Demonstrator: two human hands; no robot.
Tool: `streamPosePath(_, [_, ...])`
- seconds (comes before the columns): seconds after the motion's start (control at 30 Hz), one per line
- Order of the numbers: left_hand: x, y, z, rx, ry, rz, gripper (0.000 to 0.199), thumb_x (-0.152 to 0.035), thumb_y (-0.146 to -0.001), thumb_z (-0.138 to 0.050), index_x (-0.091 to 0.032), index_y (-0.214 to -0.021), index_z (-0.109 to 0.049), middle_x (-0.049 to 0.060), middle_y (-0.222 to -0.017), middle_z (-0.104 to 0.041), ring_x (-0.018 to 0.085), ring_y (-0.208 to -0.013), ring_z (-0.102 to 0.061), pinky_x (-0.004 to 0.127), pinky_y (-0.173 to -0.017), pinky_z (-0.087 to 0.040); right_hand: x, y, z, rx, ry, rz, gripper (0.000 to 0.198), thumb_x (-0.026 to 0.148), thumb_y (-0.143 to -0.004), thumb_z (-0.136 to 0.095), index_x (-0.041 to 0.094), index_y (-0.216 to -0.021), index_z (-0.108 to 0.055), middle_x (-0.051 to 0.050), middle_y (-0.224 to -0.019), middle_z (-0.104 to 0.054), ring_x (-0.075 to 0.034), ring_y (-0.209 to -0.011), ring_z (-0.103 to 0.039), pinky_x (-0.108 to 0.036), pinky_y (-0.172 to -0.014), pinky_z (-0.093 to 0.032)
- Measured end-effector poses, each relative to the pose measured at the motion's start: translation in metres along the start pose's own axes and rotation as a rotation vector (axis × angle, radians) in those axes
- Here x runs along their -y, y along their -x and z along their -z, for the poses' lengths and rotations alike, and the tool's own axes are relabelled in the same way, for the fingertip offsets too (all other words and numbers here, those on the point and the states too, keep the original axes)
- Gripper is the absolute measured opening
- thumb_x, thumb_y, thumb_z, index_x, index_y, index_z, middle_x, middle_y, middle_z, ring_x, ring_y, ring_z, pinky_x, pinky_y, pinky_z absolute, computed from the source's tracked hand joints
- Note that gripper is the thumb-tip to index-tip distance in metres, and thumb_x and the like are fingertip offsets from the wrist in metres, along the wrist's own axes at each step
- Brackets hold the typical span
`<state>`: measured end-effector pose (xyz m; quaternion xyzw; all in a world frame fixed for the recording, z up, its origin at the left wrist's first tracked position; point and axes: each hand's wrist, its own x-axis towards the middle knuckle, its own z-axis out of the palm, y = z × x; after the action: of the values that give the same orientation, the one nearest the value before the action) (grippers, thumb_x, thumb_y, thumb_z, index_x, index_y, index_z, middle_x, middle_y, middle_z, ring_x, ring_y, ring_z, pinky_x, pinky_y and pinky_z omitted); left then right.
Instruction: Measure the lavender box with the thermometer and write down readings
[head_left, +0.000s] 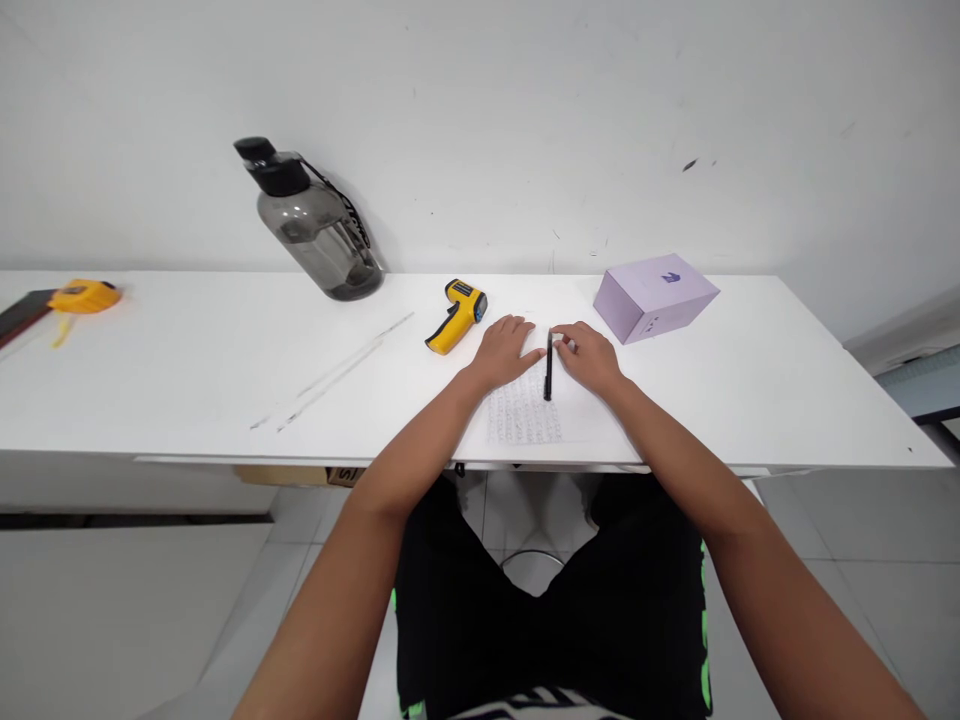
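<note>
A white sheet of paper (592, 428) lies near the table's front edge, with rows of small dark handwriting on its left part. My left hand (504, 352) rests flat on the far left of the sheet, fingers stretched out and holding nothing. A black pen (548, 372) is over the paper between my hands, its clip end toward me. My right hand (589, 355) has its fingers curled, with fingertips and thumb at the pen's far end. Whether the pen touches the paper is hard to tell.
A yellow and black infrared thermometer (459, 318) lies beyond my left hand. A grey water bottle (322, 235) stands at the back left, a lilac box (658, 296) at the back right. A yellow tape measure (86, 296) sits far left on the white table (787, 390), against the wall.
</note>
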<state>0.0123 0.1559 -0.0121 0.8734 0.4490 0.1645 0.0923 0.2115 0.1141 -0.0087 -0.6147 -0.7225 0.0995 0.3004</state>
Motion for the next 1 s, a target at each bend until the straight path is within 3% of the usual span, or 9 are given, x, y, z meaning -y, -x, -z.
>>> streamPosePath(0.17, [0.000,0.000,-0.001,-0.001,0.006,0.001,0.053,-0.052,-0.098,-0.050,-0.019,-0.140,-0.054,0.015,-0.151,-0.053,0.032,-0.145,-0.042,0.051,-0.123,-0.032,-0.001,0.000,-0.001,-0.074,-0.030,0.053,0.031,0.030,-0.096,-0.050,0.023,-0.115,-0.074,-0.008,-0.100,-0.072,-0.021,-0.080,-0.064,-0.035,-0.075,-0.052])
streamPosePath(0.27, [-0.001,0.000,0.000,0.001,0.017,0.010,0.054,-0.050,-0.098,-0.051,-0.015,-0.140,-0.054,0.017,-0.151,-0.052,0.033,-0.146,-0.041,0.049,-0.124,-0.031,0.002,-0.002,0.007,-0.189,0.041,0.125,0.035,0.035,-0.099,-0.044,0.021,-0.111,-0.074,-0.012,-0.106,-0.072,-0.027,-0.101,-0.065,-0.044,-0.093,-0.052])
streamPosePath(0.33, [-0.002,0.000,0.000,0.007,0.022,0.021,0.055,-0.049,-0.098,-0.052,-0.014,-0.141,-0.054,0.017,-0.152,-0.051,0.034,-0.146,-0.041,0.049,-0.124,-0.030,0.002,-0.003,0.016,-0.285,0.121,0.125,0.036,0.037,-0.099,-0.045,0.021,-0.114,-0.073,-0.016,-0.119,-0.069,-0.033,-0.121,-0.059,-0.055,-0.108,-0.042])
streamPosePath(0.47, [-0.004,0.001,0.003,0.030,0.021,0.034,0.056,-0.050,-0.099,-0.051,-0.015,-0.143,-0.052,0.017,-0.155,-0.049,0.034,-0.149,-0.038,0.049,-0.125,-0.030,-0.013,-0.008,0.035,-0.443,0.210,-0.059,0.045,0.037,-0.094,-0.054,0.022,-0.136,-0.061,-0.017,-0.157,-0.042,-0.043,-0.156,-0.019,-0.075,-0.116,-0.018])
streamPosePath(0.6, [-0.004,0.002,0.004,0.045,0.026,0.042,0.055,-0.051,-0.099,-0.048,-0.017,-0.143,-0.052,0.015,-0.155,-0.049,0.033,-0.149,-0.038,0.050,-0.124,-0.031,-0.045,-0.016,0.040,-0.548,0.138,-0.376,0.089,0.051,-0.082,-0.069,0.021,-0.156,-0.031,-0.022,-0.170,-0.010,-0.047,-0.158,0.005,-0.083,-0.114,-0.007])
streamPosePath(0.67, [-0.002,0.002,0.003,0.036,0.025,0.036,0.055,-0.051,-0.099,-0.048,-0.017,-0.142,-0.052,0.016,-0.154,-0.050,0.033,-0.148,-0.039,0.050,-0.124,-0.031,-0.056,-0.019,0.038,-0.556,-0.013,-0.549,0.111,0.057,-0.073,-0.077,0.023,-0.160,-0.017,-0.022,-0.172,0.002,-0.049,-0.157,0.006,-0.084,-0.114,-0.010])
streamPosePath(0.73, [-0.001,0.002,0.001,0.014,0.019,0.021,0.055,-0.050,-0.099,-0.048,-0.015,-0.142,-0.052,0.016,-0.153,-0.050,0.033,-0.147,-0.040,0.049,-0.124,-0.031,-0.060,-0.020,0.036,-0.537,-0.124,-0.607,0.119,0.056,-0.070,-0.081,0.023,-0.161,-0.012,-0.023,-0.172,0.010,-0.051,-0.157,0.007,-0.080,-0.116,-0.015])
streamPosePath(0.87, [0.003,0.002,-0.003,-0.038,0.022,0.008,0.052,-0.048,-0.097,-0.053,-0.019,-0.140,-0.054,0.016,-0.153,-0.051,0.032,-0.147,-0.042,0.051,-0.124,-0.032,-0.057,-0.018,0.036,-0.544,-0.226,-0.499,0.107,0.044,-0.069,-0.084,0.017,-0.156,-0.028,-0.026,-0.171,0.014,-0.043,-0.160,-0.002,-0.062,-0.127,-0.017])
streamPosePath(1.0, [0.004,0.002,-0.001,-0.050,0.069,0.020,0.052,-0.049,-0.096,-0.054,-0.020,-0.139,-0.054,0.017,-0.154,-0.051,0.034,-0.148,-0.042,0.055,-0.123,-0.034,-0.054,-0.017,0.038,-0.502,-0.319,-0.469,0.093,0.049,-0.071,-0.081,0.022,-0.150,-0.040,-0.022,-0.174,0.000,-0.037,-0.160,-0.018,-0.057,-0.126,-0.027])
